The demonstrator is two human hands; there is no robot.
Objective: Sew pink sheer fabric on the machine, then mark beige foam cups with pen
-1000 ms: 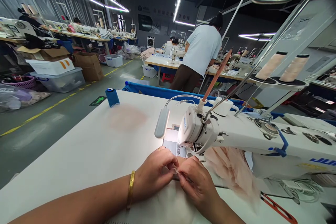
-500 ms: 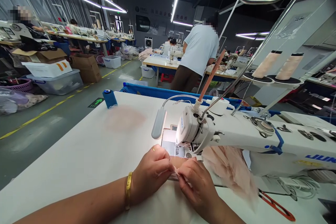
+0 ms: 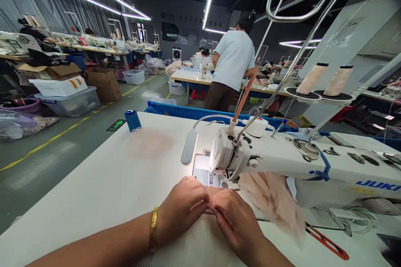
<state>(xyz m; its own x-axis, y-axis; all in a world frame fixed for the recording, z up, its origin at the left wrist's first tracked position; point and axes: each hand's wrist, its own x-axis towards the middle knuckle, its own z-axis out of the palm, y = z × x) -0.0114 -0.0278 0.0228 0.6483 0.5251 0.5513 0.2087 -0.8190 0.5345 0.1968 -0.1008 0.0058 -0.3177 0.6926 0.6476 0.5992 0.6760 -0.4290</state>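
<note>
My left hand (image 3: 187, 202) and my right hand (image 3: 233, 212) meet just in front of the sewing machine (image 3: 225, 150). Both pinch the edge of a thin, pale pink sheer fabric (image 3: 213, 194), fingertips almost touching. Part of this cloth hangs below my hands, blurred against the white table. The machine's lamp lights the needle plate (image 3: 205, 175) right behind my fingers. More gathered pink tulle (image 3: 272, 196) lies under the machine arm to the right. Orange-handled thread snips (image 3: 328, 242) rest on the table beyond my right hand.
A blue thread cone (image 3: 133, 121) stands at the table's far left corner, near a thin pink fabric piece (image 3: 150, 144). Two pale thread cones (image 3: 340, 81) sit on the stand at right. A person in a light shirt (image 3: 234, 58) stands at another table ahead.
My hands stay at nearly the same spot, fingers shifting slightly on the fabric edge. The view has turned a little, and the standing person's arm has become visible at right.
</note>
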